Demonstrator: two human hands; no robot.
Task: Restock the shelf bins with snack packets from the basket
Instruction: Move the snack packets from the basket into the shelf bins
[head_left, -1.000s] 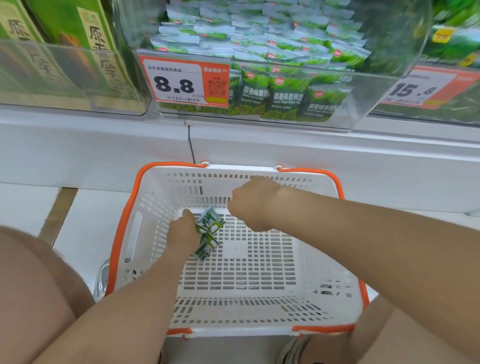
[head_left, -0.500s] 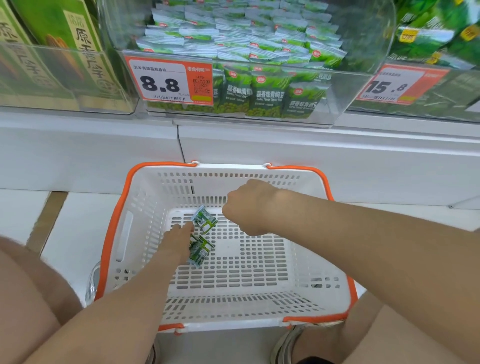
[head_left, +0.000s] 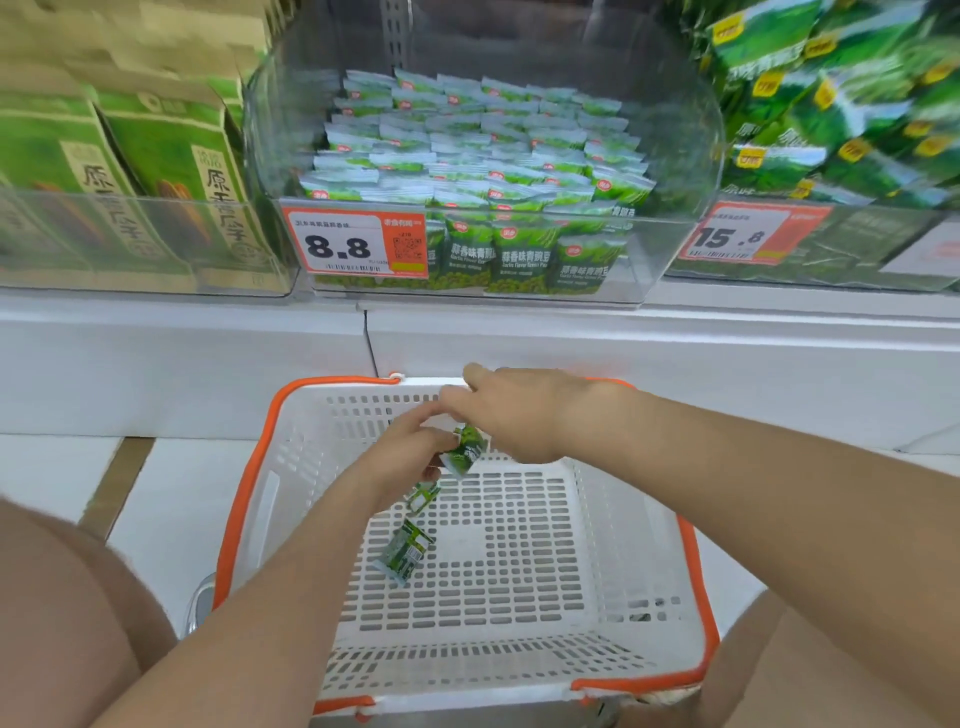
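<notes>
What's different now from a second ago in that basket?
The left hand has risen off the basket floor, gripping a green packet. The right hand has unfolded from a fist and come in beside it. A second packet stays lower in the basket. The shelf bin looks unchanged.

baskets (head_left: 248, 499) 1 | loose packets (head_left: 406, 553) 3 | bins (head_left: 652, 249) 3 | price tags (head_left: 356, 244) 2
</notes>
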